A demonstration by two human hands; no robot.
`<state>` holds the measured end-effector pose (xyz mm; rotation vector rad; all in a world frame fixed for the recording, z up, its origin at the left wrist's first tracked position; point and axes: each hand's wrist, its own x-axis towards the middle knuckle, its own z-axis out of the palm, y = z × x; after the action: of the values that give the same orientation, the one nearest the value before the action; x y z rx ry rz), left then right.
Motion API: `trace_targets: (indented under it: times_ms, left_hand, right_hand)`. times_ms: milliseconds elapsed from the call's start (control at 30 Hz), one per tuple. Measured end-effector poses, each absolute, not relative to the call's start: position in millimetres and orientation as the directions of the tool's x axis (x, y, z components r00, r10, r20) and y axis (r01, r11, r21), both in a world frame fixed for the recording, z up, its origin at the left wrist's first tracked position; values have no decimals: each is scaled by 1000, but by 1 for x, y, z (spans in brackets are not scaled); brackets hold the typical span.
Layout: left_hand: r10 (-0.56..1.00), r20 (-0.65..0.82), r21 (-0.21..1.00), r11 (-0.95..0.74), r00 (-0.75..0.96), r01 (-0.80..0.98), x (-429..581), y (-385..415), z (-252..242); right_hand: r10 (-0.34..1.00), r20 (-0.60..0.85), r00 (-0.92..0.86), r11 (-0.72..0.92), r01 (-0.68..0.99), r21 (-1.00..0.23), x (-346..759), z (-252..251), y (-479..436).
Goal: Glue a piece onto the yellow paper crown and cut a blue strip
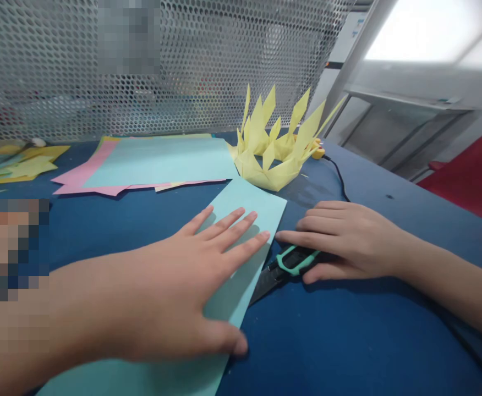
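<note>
A light blue sheet of paper (pixel 241 294) lies slantwise across the table, its right edge straight or folded; I cannot tell which. Pressed flat on it is my left hand (pixel 195 269), open, with the fingers spread toward the far end and the thumb past the right edge. My right hand (pixel 348 236) is closed around a black and green utility knife (pixel 292 261) just right of the paper. The knife's blade points left and toward me, its tip at or under the paper's edge. The palm hides the back of the handle.
Behind the sheet stands a yellow folded-paper crown (pixel 276 170) with tall points. A stack of blue and pink paper (pixel 158 159) lies left of it, yellow scraps (pixel 30 165) farther left. A perforated metal panel (pixel 208 66) borders the blue table (pixel 348 341). A black cable (pixel 342 176) runs at right.
</note>
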<state>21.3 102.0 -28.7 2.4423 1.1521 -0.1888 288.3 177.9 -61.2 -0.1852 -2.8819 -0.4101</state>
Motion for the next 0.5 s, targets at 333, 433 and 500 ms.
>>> trace_targets:
  times_ms: [333,433,500]
  left_hand:
    - [654,-368,297,-591,661,750,15,101,-63]
    - [682,-332,307,-576,652,758,20,103,-51]
    - [672,-414,297,-538,614,789,24,104,-38]
  right_hand:
    - [128,237,-963,945,191,267,289,-65,181]
    - [149,249,-957,939,216,266,290,-65,181]
    - [179,277,-944,933,252,258,292,-66,182]
